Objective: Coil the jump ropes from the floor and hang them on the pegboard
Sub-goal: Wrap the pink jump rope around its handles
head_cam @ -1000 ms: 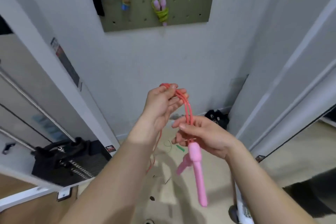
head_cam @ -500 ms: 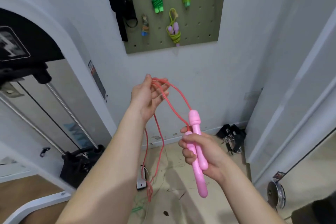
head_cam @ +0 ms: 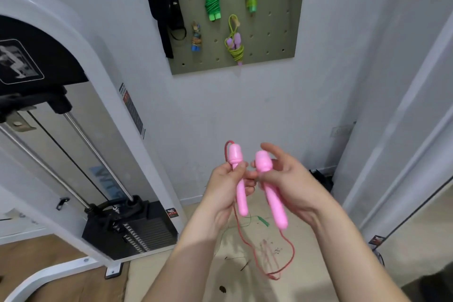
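Pink handles stand upright, side by side, in the near middle. The left hand [head_cam: 224, 190] curls its fingers round the left handle [head_cam: 235, 154], and the right hand [head_cam: 293, 185] pinches the right handle [head_cam: 277, 208]. The red cord [head_cam: 293, 250] of this jump rope hangs from both handles to the floor [head_cam: 235, 272]. On the far wall, the pegboard [head_cam: 277, 32] carries coiled green ropes [head_cam: 212, 3].

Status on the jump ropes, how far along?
Done: coiled ropes hang on the pegboard. In hand: the pink rope, one handle in the left hand, one in the right hand, cord dangling uncoiled to the floor. Left: coil it, hang it, then the green rope on the floor.
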The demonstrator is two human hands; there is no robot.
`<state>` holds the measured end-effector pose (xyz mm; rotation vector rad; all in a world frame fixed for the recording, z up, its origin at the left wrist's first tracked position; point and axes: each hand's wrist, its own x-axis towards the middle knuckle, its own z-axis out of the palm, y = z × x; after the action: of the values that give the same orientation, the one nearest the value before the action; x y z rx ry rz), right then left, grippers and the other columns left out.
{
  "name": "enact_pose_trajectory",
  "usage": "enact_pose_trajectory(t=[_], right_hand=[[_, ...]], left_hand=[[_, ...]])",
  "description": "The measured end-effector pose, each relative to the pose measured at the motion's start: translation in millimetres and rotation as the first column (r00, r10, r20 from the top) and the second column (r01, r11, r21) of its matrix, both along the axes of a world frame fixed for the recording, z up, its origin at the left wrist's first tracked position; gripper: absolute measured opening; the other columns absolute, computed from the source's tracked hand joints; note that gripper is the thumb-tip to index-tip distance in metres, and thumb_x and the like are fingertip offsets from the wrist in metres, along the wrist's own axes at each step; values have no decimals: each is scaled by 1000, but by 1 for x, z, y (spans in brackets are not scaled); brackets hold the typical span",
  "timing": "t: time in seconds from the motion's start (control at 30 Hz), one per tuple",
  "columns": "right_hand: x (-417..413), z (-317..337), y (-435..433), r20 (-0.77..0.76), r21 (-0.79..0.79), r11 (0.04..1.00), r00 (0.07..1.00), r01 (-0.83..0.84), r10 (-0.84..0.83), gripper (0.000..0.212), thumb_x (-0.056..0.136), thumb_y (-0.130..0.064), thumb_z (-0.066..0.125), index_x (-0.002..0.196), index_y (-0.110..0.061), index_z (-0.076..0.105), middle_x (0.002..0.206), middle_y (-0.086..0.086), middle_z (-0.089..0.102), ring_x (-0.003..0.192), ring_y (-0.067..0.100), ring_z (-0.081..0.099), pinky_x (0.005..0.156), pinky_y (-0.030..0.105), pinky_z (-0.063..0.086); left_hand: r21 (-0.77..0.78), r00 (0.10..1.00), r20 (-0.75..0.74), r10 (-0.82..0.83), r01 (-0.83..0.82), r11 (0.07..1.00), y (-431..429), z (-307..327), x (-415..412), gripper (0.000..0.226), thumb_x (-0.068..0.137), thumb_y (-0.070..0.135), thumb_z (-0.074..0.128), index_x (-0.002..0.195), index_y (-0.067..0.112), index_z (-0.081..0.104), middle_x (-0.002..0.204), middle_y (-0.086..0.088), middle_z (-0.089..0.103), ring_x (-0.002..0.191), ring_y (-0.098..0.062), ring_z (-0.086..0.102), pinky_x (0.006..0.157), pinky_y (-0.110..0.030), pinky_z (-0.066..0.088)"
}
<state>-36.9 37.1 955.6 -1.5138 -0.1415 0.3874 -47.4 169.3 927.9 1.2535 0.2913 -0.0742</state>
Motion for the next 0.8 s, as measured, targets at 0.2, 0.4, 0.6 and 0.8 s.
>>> enact_pose_trajectory(t=[0.2,0.4,0.6,0.8], right_hand=[[6,-5,-2,-26,195,938,958,286,-286,52,91,0,60,139,-5,42,119,13,68,103,19,68,92,31,53],[5,-19,3,286,-14,961,922,276,-261,20,101,-22,48,108,-8,61,100,15,69,86,12,63,85,40,52],[4,-22,-5,484,-270,914,863,304,-144,34,101,-34,43,128,-23,59,107,-4,70,91,6,59,80,20,44],[3,-30,-3,475,-339,913,879,226,-41,40,98,-51,35,129,-32,50,88,-4,69,76,14,65,71,35,52]], left_hand=[[-68,990,27,-138,140,988,-5,6,-7,28,97,22,49,106,-2,61,99,-21,70,84,-27,71,76,-34,59],[-106,959,100,-263,273,956,-14,11,-13,29,86,21,56,100,-3,64,88,-18,70,78,-26,69,78,-39,57],[-148,939,87,-333,343,928,-14,3,-12,26,92,5,54,108,-15,54,75,-24,68,76,-37,67,82,-49,54],[-169,990,44,-136,141,975,-23,6,-2,25,92,-11,41,100,-3,63,90,-18,69,77,-26,69,63,-38,53]])
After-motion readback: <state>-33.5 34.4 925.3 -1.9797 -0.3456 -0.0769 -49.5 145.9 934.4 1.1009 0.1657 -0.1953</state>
